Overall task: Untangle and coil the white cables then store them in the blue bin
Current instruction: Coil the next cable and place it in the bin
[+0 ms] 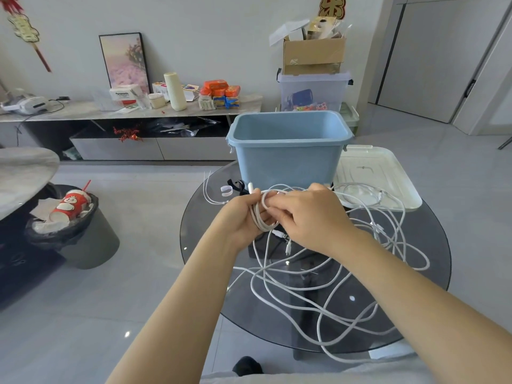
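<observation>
One coil (261, 217) is part-wound, left hand (243, 217) gripping it, right hand (302, 214) pinching its cable; cables (332, 278) remain tangled on desk (432, 286), bin (288, 151) empty.

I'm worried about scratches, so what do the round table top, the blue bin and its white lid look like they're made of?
Round table top: likely smoked glass, glossy; the floor shows through it.
Blue bin: apparently matte moulded plastic, with a rolled rim.
White lid: seemingly plastic too, slightly shiny, with moulded ridges.
</observation>
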A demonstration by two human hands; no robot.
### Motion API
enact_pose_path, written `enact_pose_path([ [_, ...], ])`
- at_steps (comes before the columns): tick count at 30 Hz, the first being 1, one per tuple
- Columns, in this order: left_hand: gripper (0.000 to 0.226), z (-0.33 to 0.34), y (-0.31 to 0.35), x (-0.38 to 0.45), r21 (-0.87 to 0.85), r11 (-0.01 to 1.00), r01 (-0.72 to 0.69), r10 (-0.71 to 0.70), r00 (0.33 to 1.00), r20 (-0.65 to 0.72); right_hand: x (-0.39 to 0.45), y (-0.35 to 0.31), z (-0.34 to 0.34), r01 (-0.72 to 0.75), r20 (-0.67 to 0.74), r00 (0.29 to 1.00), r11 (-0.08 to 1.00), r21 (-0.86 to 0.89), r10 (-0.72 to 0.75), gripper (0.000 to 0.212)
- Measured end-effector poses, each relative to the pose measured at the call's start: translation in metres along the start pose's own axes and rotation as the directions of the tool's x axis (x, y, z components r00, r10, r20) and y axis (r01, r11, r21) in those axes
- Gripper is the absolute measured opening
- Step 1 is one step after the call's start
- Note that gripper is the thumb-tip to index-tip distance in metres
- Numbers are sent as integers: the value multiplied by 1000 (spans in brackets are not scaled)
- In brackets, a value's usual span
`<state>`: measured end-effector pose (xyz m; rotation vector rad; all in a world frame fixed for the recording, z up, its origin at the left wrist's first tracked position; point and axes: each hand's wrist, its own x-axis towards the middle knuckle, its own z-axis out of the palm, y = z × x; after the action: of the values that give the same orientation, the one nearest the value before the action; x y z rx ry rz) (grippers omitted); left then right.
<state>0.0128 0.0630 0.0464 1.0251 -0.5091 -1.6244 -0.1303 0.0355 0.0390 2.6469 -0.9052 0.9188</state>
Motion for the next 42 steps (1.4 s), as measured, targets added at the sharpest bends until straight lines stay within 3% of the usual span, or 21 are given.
enact_pose_path([
  [3, 29, 0, 0, 4, -48, 994, -98, 93, 991, -97, -3, -6, 2, 33, 52, 998, 997, -74, -30, 29],
  [6, 22, -3, 0, 10, -102, 982, -157, 136, 972, -192, -3, -15, -6, -26, 115, 993, 992, -120, 40, 25],
  [11, 22, -8, 3, 10, -57, 990, -130, 110, 955, -274, -10, -6, -15, -256, 336, 905, 965, -55, 259, 30],
  [15, 27, -16, 11, 7, -343, 908, -242, 193, 966, -170, -11, 13, -15, -435, 564, 762, 897, 81, 318, 37],
  [18, 31, -23, 18, 5, -425, 866, -264, 246, 964, -99, -19, 30, -9, -551, 711, 632, 824, 131, 309, 37],
  [20, 32, -23, 22, 3, -431, 869, -244, 249, 967, -47, -22, 38, -4, -559, 727, 612, 820, 119, 311, 34],
  [22, 31, -22, 24, 0, -394, 891, -224, 244, 970, 2, -20, 41, -2, -565, 707, 656, 793, 229, 263, 29],
  [26, 13, -20, 24, -6, -229, 964, -136, 165, 980, 115, -18, 45, -5, -663, 651, 706, 584, 468, 280, 25],
  [31, 19, -19, 20, -7, 23, 999, -27, 22, 980, 198, -16, 49, -2, -730, 638, 649, 102, 676, 414, 5],
  [34, 28, -16, 18, -7, 146, 989, -5, -27, 976, 218, -9, 44, -5, -665, 585, 621, -44, 746, 522, 8],
  [38, 31, -14, 14, -7, 213, 977, 22, -81, 959, 273, -3, 35, -11, -531, 579, 657, -249, 810, 483, 8],
  [39, 31, -12, 13, -6, 229, 973, 35, -101, 953, 285, -2, 32, -11, -517, 561, 680, -235, 823, 471, 11],
  [40, 31, -12, 11, -5, 241, 969, 48, -119, 949, 292, -1, 29, -10, -526, 527, 703, -149, 837, 477, 13],
  [42, 30, -11, 8, -3, 245, 967, 67, -140, 946, 294, -1, 22, -12, -570, 417, 748, 178, 802, 517, 11],
])
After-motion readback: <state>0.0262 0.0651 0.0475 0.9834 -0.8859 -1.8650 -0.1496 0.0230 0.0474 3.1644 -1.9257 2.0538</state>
